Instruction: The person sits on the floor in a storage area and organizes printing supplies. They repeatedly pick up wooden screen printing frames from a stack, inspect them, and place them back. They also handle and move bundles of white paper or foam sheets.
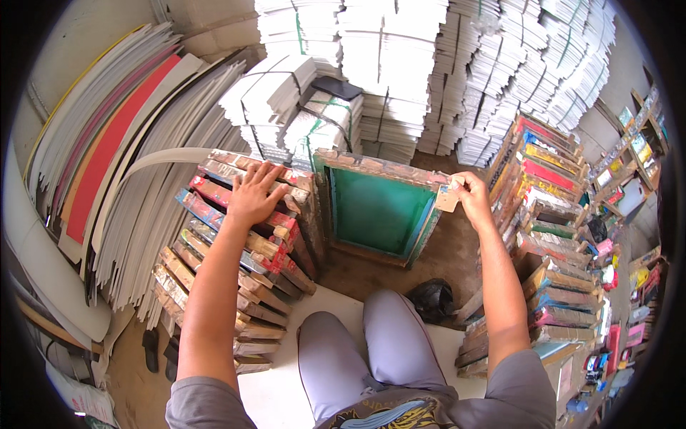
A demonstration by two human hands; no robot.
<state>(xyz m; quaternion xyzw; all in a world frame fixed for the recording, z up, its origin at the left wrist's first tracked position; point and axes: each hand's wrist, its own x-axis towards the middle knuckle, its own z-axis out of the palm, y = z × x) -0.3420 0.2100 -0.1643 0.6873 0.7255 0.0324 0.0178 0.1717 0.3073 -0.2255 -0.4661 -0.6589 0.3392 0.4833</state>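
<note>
A screen printing frame [375, 204] with green mesh and a worn wooden border stands upright in front of me, tilted slightly. My right hand [472, 202] pinches its upper right corner, where a small tan piece of card or tape [447, 199] sits by the fingertips. My left hand [251, 199] lies with fingers spread across the top edges of a row of paint-stained wooden frames [268, 247]. That row stands packed upright to my left, beside the green-mesh frame. Their inner faces are mostly hidden.
Another row of wooden frames [550, 214] stands to my right. Tall strapped stacks of white sheets [389, 57] fill the back. Large curved sheets [121, 136] lean at the left. A black plastic bag [431, 299] lies beyond my knees; dark slippers [150, 350] lie lower left.
</note>
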